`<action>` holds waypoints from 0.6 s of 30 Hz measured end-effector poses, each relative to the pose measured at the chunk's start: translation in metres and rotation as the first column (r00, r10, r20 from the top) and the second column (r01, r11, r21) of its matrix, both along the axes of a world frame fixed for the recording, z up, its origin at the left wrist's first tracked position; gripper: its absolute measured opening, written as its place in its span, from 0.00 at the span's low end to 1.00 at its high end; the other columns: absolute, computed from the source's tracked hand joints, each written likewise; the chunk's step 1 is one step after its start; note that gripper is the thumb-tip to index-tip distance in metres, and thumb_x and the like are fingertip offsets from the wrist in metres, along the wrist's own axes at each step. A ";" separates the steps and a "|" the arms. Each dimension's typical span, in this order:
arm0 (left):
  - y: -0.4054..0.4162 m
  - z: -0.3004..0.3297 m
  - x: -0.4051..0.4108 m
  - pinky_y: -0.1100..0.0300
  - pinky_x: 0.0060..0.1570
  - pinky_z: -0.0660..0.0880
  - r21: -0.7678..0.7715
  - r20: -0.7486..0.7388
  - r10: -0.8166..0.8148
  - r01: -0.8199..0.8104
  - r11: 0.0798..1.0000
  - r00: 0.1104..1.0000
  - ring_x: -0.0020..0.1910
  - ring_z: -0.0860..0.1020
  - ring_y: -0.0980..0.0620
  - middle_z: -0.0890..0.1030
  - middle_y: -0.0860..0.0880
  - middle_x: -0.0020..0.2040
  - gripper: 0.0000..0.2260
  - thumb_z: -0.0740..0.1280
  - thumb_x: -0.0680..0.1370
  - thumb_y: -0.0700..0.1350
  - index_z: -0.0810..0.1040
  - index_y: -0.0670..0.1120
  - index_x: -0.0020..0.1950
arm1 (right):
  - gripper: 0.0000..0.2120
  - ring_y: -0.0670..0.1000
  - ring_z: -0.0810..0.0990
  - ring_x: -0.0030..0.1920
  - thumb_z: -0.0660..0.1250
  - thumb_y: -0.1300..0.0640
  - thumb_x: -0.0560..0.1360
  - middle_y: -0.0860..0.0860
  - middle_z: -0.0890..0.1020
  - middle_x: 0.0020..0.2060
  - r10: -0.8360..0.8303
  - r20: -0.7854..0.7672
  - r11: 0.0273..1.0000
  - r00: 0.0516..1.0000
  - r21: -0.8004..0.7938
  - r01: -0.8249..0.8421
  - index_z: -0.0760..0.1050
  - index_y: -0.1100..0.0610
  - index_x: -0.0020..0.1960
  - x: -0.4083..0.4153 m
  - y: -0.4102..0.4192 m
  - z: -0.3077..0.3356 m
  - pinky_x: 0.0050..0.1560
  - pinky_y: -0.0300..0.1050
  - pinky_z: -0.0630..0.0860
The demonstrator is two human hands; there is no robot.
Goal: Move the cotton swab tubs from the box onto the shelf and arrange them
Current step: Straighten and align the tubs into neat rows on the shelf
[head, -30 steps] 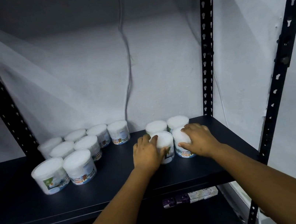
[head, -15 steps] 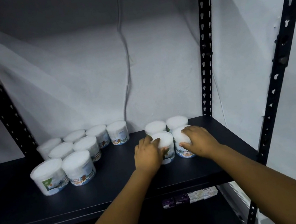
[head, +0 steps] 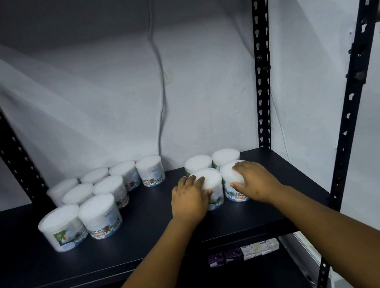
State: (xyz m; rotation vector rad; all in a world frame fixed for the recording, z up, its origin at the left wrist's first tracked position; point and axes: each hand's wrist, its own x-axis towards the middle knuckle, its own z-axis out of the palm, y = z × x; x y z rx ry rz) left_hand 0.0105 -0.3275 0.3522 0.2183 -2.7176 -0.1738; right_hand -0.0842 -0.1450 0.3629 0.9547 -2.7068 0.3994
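**A:** Both hands are on the shelf (head: 150,244) now. The left hand (head: 189,200) wraps the front-left tub (head: 211,185), fingers curled over its lid and thumb along the side. The right hand (head: 255,179) grips the front-right tub (head: 234,186) the same way, from its right side.

**B:** And those two tubs sit side by side, touching or all but touching, directly in front of the back pair (head: 211,161) near the wall.

**A:** Right. From each hand, the back pair lies at twelve o'clock, just beyond the tub it holds. That is the relation that matters: a push straight toward twelve would close the little block into a square.

**B:** The tubs stand upright, their axes vertical, so there is no long side to line up, only the labels facing six o'clock.

**A:** The bigger group of eight tubs (head: 98,198) stands away at nine o'clock from the left hand, well apart, with bare shelf between.

**B:** So the left hand is nearer that group, and the right hand is nearer the black upright (head: 264,82) at about one o'clock.

**A:** The box isn't in view. On the level below, at six o'clock, a few small packets (head: 244,251) show.
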 end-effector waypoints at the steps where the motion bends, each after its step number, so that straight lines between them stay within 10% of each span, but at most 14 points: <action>1: 0.001 0.001 0.000 0.52 0.68 0.60 0.005 -0.004 0.002 -0.002 1.000 1.000 0.72 0.60 0.48 0.66 0.49 0.72 0.23 0.58 0.80 0.56 0.65 0.50 0.73 | 0.27 0.53 0.65 0.71 0.63 0.45 0.76 0.53 0.69 0.70 -0.006 -0.010 1.000 1.000 0.009 0.006 0.66 0.57 0.70 0.000 0.000 0.000 0.72 0.47 0.58; 18: 0.005 0.006 0.000 0.54 0.61 0.64 -0.035 -0.008 0.021 -0.021 0.999 1.000 0.64 0.67 0.47 0.70 0.48 0.65 0.20 0.59 0.79 0.57 0.71 0.51 0.68 | 0.25 0.53 0.67 0.69 0.62 0.44 0.76 0.52 0.72 0.67 -0.030 -0.016 0.999 0.999 0.030 0.031 0.68 0.55 0.69 0.002 -0.002 0.002 0.68 0.48 0.61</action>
